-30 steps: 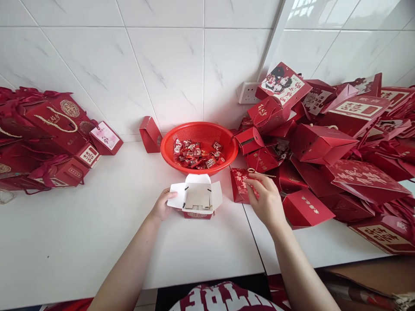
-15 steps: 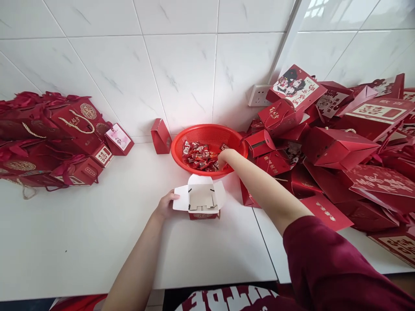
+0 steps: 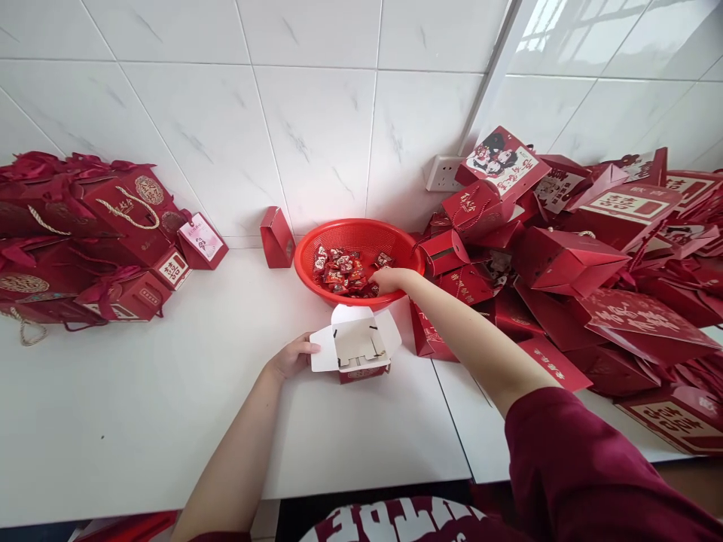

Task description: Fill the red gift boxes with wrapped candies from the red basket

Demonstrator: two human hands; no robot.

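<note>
On the white table stands a small red box [image 3: 361, 370] with its white flaps spread and its pale inside showing. My left hand [image 3: 294, 355] is closed on its left flap, thumb on top. Behind the box is a red plastic basket [image 3: 416, 254] with several red wrapped candies [image 3: 342, 272] in it. My right hand [image 3: 389, 281] reaches over the basket's right front rim, fingers curled down at the candies; its fingertips are hidden, so what it holds cannot be made out.
Red gift boxes with bows and rope handles [image 3: 121, 226] are piled at the left. A narrow red box [image 3: 276, 238] stands by the wall. Many red boxes and bags [image 3: 570, 260] are heaped at the right, near a wall socket [image 3: 443, 173].
The small box has shifted slightly right and turned a little, with my left hand on its flap. My right hand has moved slightly left and down within the basket. The view has shifted slightly.
</note>
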